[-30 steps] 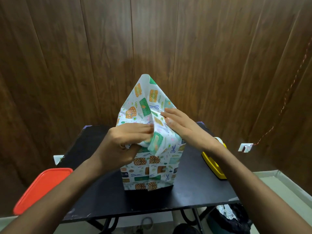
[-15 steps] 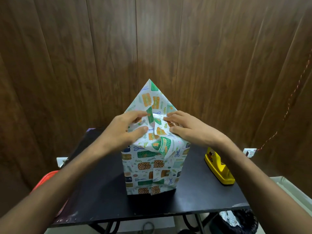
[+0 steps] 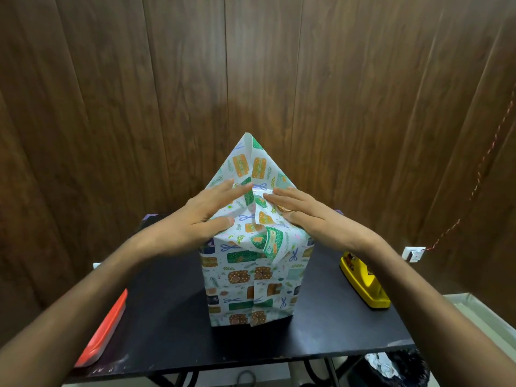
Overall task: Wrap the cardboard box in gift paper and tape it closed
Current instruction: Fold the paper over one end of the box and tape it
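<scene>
The box stands upright on the black table, covered in white gift paper with green and orange prints. At its top, a triangular paper flap stands up at the far side. My left hand lies flat on the top's left part, fingers straight, thumb at the near left edge. My right hand presses the top's right part with straight fingers. Folded paper bunches between the two hands. The cardboard itself is hidden under the paper.
A yellow tape dispenser sits at the table's right edge. A red-lidded container lies at the left edge. A wood-panel wall stands right behind the table. A bin is below the right front corner.
My left hand went from gripping the folded paper to lying flat on the box top. Both hands slid outward a little, flattening the side folds. The camera view rose slightly.
</scene>
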